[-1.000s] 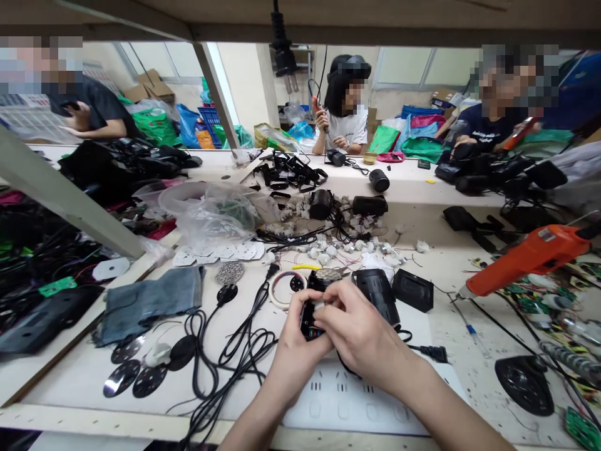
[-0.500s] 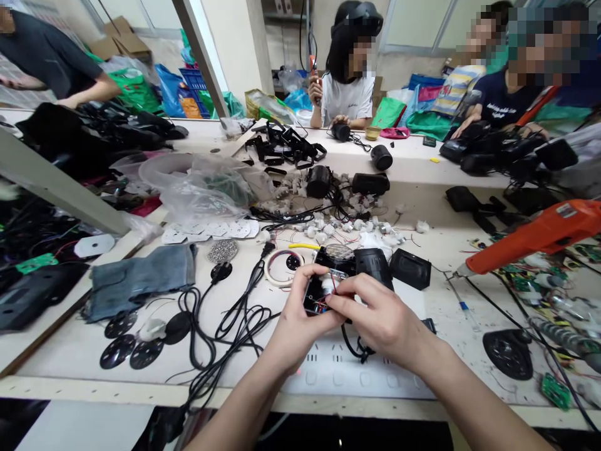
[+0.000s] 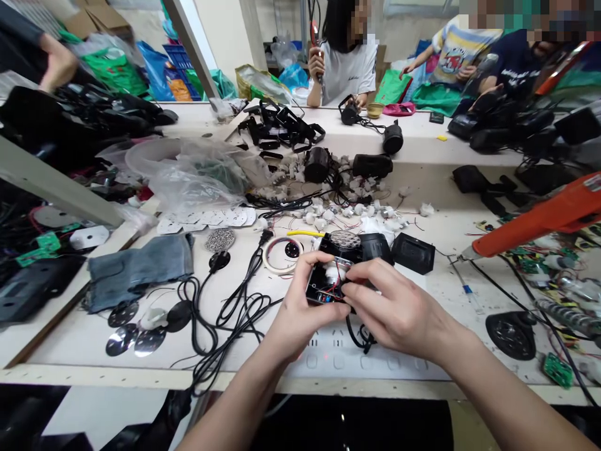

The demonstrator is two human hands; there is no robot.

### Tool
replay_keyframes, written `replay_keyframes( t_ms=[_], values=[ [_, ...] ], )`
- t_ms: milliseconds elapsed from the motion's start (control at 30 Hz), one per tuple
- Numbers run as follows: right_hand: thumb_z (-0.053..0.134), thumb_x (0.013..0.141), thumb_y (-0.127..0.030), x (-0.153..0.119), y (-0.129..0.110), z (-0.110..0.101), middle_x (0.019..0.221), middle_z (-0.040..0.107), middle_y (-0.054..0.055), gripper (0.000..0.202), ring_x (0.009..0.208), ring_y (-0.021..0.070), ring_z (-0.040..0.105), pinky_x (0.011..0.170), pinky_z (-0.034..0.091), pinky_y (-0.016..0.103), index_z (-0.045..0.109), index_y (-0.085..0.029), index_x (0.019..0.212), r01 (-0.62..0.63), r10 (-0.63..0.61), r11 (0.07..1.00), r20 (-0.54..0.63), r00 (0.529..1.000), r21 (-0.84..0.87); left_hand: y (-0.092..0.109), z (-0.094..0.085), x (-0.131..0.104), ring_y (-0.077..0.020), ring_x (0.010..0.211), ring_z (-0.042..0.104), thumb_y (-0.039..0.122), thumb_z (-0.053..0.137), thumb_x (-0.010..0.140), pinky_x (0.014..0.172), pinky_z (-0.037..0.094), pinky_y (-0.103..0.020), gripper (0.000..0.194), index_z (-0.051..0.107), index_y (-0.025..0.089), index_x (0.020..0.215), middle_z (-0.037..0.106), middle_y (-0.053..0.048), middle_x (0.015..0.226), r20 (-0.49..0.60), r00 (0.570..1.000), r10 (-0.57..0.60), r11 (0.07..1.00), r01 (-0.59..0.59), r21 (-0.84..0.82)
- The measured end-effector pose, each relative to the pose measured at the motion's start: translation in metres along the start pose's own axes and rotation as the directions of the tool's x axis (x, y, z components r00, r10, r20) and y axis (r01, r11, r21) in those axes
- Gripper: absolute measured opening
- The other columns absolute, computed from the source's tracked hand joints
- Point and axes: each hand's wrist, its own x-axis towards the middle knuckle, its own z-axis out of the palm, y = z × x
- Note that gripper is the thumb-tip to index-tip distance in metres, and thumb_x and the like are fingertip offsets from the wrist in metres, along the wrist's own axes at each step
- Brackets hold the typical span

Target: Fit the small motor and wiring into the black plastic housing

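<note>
My left hand [image 3: 300, 307] grips the left and lower edge of a small open black housing [image 3: 317, 283]. Inside it sit a white round part [image 3: 334, 273], thin red wires [image 3: 337, 285] and small blue and red pieces along the lower edge. My right hand [image 3: 389, 300] is at the housing's right side, thumb and fingertips pressed together by the wires; what they pinch is too small to make out. Just behind stands a black part with a round metal mesh [image 3: 345, 239]. A black cable [image 3: 352, 335] hangs below the housing.
A tape roll [image 3: 283, 255], black cables [image 3: 244, 313] and a grey cloth [image 3: 141, 269] lie left. Black shells [image 3: 413, 252], an orange tool [image 3: 530, 222] and circuit boards [image 3: 557, 369] are right. White motors [image 3: 323, 216] lie behind; several people are across the bench.
The view has tilted down slightly. My right fingertips have moved a little right from the white part, showing more of the housing's inside. Across the bench, a person has lifted a black part.
</note>
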Motion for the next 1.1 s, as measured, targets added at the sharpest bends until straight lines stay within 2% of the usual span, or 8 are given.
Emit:
replay_keyframes(
  t_ms=[167, 400, 500, 567, 700, 900, 1000, 1100],
  values=[
    [0.040, 0.099, -0.007, 0.004, -0.003, 0.001, 0.090, 0.054, 0.012, 0.028, 0.082, 0.0223, 0.052, 0.067, 0.052, 0.036, 0.060, -0.013, 0.080, -0.087, 0.086, 0.996, 0.024, 0.996, 0.006, 0.002, 0.002, 0.002, -0.0200, 0.088, 0.054, 0.016, 0.060, 0.060, 0.078, 0.045, -0.031, 0.050, 0.055, 0.028, 0.108, 0.059, 0.000, 0.100, -0.016, 1.000, -0.020, 0.996, 0.018, -0.091],
    [0.035, 0.099, -0.006, 0.012, -0.010, 0.005, 0.084, 0.050, 0.008, 0.032, 0.076, 0.0203, 0.049, 0.062, 0.049, 0.033, 0.055, -0.016, 0.075, -0.134, 0.134, 0.991, 0.046, 0.990, -0.012, -0.008, 0.005, 0.006, -0.0214, 0.089, 0.053, 0.019, 0.057, 0.063, 0.079, 0.047, -0.032, 0.046, 0.059, 0.027, 0.108, 0.059, -0.002, 0.099, -0.100, 0.995, 0.012, 0.999, -0.009, 0.033],
    [0.032, 0.096, -0.002, 0.011, -0.011, 0.004, 0.087, 0.053, 0.010, 0.032, 0.078, 0.0216, 0.051, 0.064, 0.052, 0.035, 0.058, -0.014, 0.080, -0.124, 0.124, 0.992, 0.086, 0.989, -0.009, -0.010, 0.006, 0.007, -0.0200, 0.085, 0.053, 0.019, 0.055, 0.065, 0.076, 0.047, -0.031, 0.044, 0.059, 0.027, 0.108, 0.058, -0.001, 0.096, -0.124, 0.992, 0.019, 0.998, -0.011, 0.060],
    [0.032, 0.093, 0.000, 0.008, -0.010, 0.004, 0.091, 0.054, 0.011, 0.031, 0.082, 0.0221, 0.055, 0.069, 0.055, 0.036, 0.060, -0.013, 0.091, -0.141, 0.133, 0.987, 0.093, 0.987, 0.081, -0.011, 0.006, 0.008, -0.0200, 0.085, 0.053, 0.017, 0.054, 0.065, 0.076, 0.047, -0.031, 0.043, 0.059, 0.027, 0.107, 0.058, -0.001, 0.096, -0.153, 0.987, 0.049, 0.996, -0.037, 0.082],
    [0.035, 0.093, 0.001, 0.000, -0.005, 0.008, 0.104, 0.056, 0.011, 0.033, 0.091, 0.0205, 0.060, 0.076, 0.057, 0.034, 0.056, -0.016, 0.112, -0.200, 0.202, 0.944, 0.019, 0.979, 0.262, -0.014, 0.005, 0.011, -0.0214, 0.091, 0.054, 0.014, 0.053, 0.064, 0.078, 0.047, -0.032, 0.043, 0.060, 0.026, 0.105, 0.059, -0.002, 0.099, -0.176, 0.980, 0.094, 0.990, -0.074, 0.117],
    [0.047, 0.097, -0.006, -0.003, 0.004, 0.006, 0.107, 0.055, 0.010, 0.023, 0.094, 0.0206, 0.059, 0.077, 0.057, 0.034, 0.061, -0.017, 0.112, -0.199, 0.230, 0.941, -0.084, 0.970, 0.275, -0.016, 0.001, 0.011, -0.0190, 0.085, 0.052, 0.015, 0.053, 0.065, 0.073, 0.043, -0.029, 0.044, 0.056, 0.027, 0.107, 0.059, 0.000, 0.098, -0.152, 0.988, 0.039, 0.997, -0.027, 0.078],
    [0.048, 0.098, -0.009, -0.004, 0.009, 0.003, 0.100, 0.054, 0.007, 0.025, 0.085, 0.0180, 0.058, 0.068, 0.054, 0.030, 0.063, -0.019, 0.116, -0.192, 0.219, 0.942, -0.071, 0.973, 0.276, -0.016, 0.000, 0.008, -0.0169, 0.078, 0.048, 0.016, 0.053, 0.065, 0.069, 0.040, -0.028, 0.044, 0.055, 0.028, 0.108, 0.057, 0.001, 0.095, -0.135, 0.991, 0.001, 0.999, 0.004, 0.036],
    [0.046, 0.100, -0.011, -0.003, 0.011, 0.004, 0.093, 0.053, 0.006, 0.021, 0.080, 0.0170, 0.055, 0.065, 0.051, 0.029, 0.066, -0.016, 0.107, -0.174, 0.187, 0.949, -0.023, 0.982, 0.262, -0.017, 0.000, 0.006, -0.0171, 0.076, 0.047, 0.016, 0.054, 0.064, 0.069, 0.039, -0.028, 0.044, 0.055, 0.028, 0.106, 0.057, 0.001, 0.090, -0.122, 0.993, 0.006, 1.000, -0.003, 0.029]
  ],
)
